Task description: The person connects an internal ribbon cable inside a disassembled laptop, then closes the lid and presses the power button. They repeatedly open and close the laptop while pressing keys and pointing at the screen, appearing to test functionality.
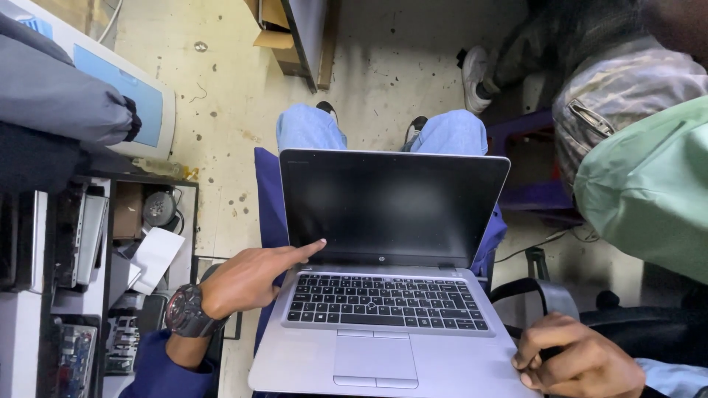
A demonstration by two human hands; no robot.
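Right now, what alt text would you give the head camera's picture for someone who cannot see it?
An open silver laptop with a dark screen rests on a seated person's lap. The left hand, wearing a watch, points a finger at the screen's lower left corner; the right hand curls at the laptop's right front corner. Another person sits at right.

Matt silver laptop [383,346], glossy dark screen [391,203], rough stained concrete floor [236,110].

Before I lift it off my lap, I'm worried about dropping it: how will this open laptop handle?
The laptop is probably stiff but hinge-weak, since its screen stands open. Its smooth silver deck may be slippery. Resting on knees with only the right hand at its corner, it could tip.
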